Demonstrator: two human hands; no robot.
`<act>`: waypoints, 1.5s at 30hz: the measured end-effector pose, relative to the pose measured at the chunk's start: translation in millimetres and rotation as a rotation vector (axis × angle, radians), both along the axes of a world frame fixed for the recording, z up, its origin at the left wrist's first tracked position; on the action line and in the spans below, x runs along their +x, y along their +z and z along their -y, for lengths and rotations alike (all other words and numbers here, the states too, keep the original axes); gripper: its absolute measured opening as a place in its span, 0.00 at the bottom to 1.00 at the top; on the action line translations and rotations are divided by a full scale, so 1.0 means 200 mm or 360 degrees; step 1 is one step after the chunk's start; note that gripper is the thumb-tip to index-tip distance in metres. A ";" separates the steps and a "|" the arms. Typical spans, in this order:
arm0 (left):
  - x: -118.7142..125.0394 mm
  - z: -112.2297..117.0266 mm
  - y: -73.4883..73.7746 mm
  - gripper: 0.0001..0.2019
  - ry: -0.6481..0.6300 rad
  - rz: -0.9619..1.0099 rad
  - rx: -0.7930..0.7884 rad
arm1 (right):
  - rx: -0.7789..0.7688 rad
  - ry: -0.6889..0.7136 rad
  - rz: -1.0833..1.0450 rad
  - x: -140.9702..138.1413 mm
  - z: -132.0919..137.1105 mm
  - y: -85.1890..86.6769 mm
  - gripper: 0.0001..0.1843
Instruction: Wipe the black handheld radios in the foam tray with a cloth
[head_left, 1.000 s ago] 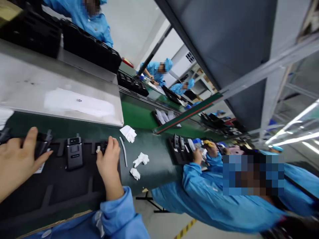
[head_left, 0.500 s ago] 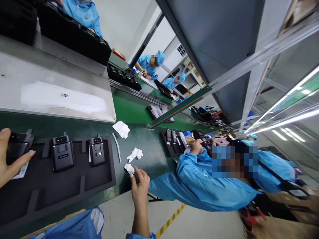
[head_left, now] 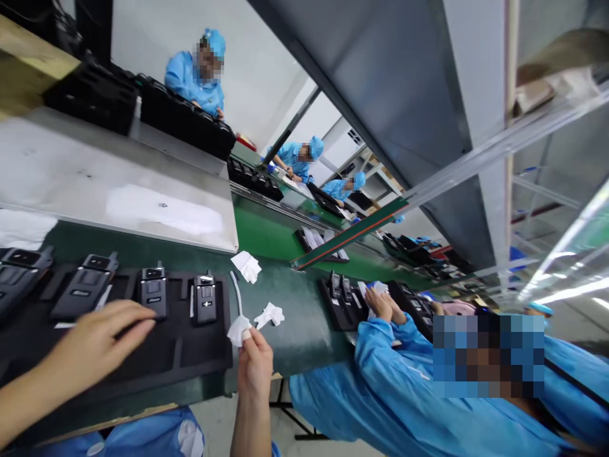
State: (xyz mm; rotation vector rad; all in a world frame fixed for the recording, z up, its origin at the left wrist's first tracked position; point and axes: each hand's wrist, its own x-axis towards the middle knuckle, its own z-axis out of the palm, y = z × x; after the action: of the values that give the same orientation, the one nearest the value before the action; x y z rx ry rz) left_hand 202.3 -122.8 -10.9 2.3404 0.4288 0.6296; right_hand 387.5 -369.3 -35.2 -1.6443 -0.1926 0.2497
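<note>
My right hand [head_left: 255, 362] pinches a crumpled white tissue [head_left: 238, 331] just past the right edge of a black foam tray [head_left: 157, 358]. In the tray lie several black handheld radios with stubby antennas. My left hand [head_left: 107, 336] reaches over the tray, thumb and fingers apart and nothing between them. Its fingertips are by the lower end of one radio [head_left: 153, 293]; whether they touch it I cannot tell. Another radio [head_left: 205, 299] lies to the right, and a larger-looking radio [head_left: 85, 289] is partly behind my left hand.
On the green bench lie a white swab-like brush [head_left: 236, 292], a folded tissue [head_left: 247, 266] and another crumpled tissue [head_left: 270, 315]. A metal ledge [head_left: 190, 184] borders the back. At right, a co-worker in blue [head_left: 404, 355] handles things over another tray [head_left: 335, 311]. A slanted green bar [head_left: 349, 233] crosses overhead.
My left hand has let go of the leftmost radio seen earlier and moved right over the tray. My right hand has picked up the near tissue. The view has shifted left and up.
</note>
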 end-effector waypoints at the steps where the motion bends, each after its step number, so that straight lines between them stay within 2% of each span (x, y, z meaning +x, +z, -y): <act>1: 0.02 0.07 0.03 0.12 -0.0208 0.0018 -0.0117 | 0.0187 0.0079 -0.0201 -0.06 -0.07 0.02 0.22; 3: 0.05 0.19 0.10 0.11 -0.0460 0.0037 -0.0296 | 0.0551 0.0248 -0.0635 -0.18 -0.19 0.06 0.18; 5: 0.06 0.25 0.15 0.10 -0.0535 0.0058 -0.0414 | 0.0742 0.0393 -0.0888 -0.28 -0.29 0.11 0.15; 9: 0.01 0.26 0.19 0.08 -0.0351 0.0080 -0.0635 | 0.0762 0.0535 -0.0907 -0.39 -0.38 0.16 0.12; 16: -0.08 0.20 0.15 0.05 -0.0055 0.0049 -0.0909 | 0.0503 0.0630 -0.0390 -0.51 -0.46 0.13 0.10; 21: -0.15 0.17 0.16 0.05 -0.0072 0.0138 -0.1046 | 0.0241 0.0729 0.0078 -0.54 -0.49 0.05 0.11; 23: -0.21 0.13 0.14 0.06 -0.0040 0.0154 -0.0998 | 0.0169 0.0791 0.0295 -0.52 -0.51 0.04 0.11; 25: -0.31 0.06 0.09 0.07 0.0079 0.0160 -0.0806 | 0.0138 0.0869 0.0532 -0.48 -0.59 0.06 0.10; 28: -0.50 -0.06 -0.04 0.09 0.0433 0.0167 -0.0397 | 0.0066 0.1065 0.0899 -0.43 -0.85 0.16 0.10; 31: -0.66 -0.13 -0.16 0.10 0.0768 0.0084 -0.0252 | -0.0013 0.1296 0.1276 -0.48 -1.24 0.30 0.12; 34: -0.71 -0.14 -0.23 0.09 0.0797 -0.0019 -0.0310 | -0.0192 0.1401 0.1622 -0.61 -1.70 0.37 0.12; 36: -0.71 -0.14 -0.24 0.08 0.0753 -0.0065 -0.0334 | -0.0260 0.1442 0.1719 -0.71 -1.97 0.38 0.12; 38: -0.69 -0.14 -0.26 0.08 0.0732 -0.0087 -0.0363 | -0.0346 0.1458 0.1806 -0.80 -2.19 0.37 0.13; 41: -0.67 -0.16 -0.29 0.08 0.0696 -0.0090 -0.0422 | -0.0497 0.1464 0.1913 -0.90 -2.38 0.35 0.13; 45: -0.67 -0.20 -0.33 0.08 0.0632 -0.0121 -0.0397 | -0.0662 0.1481 0.1987 -0.94 -2.45 0.31 0.12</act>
State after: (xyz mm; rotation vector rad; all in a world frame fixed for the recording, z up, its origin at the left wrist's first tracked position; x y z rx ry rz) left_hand 69.0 -82.7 -76.5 2.0587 0.9657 0.6277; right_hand 200.3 120.7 27.7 -1.8012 -1.9673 -0.0993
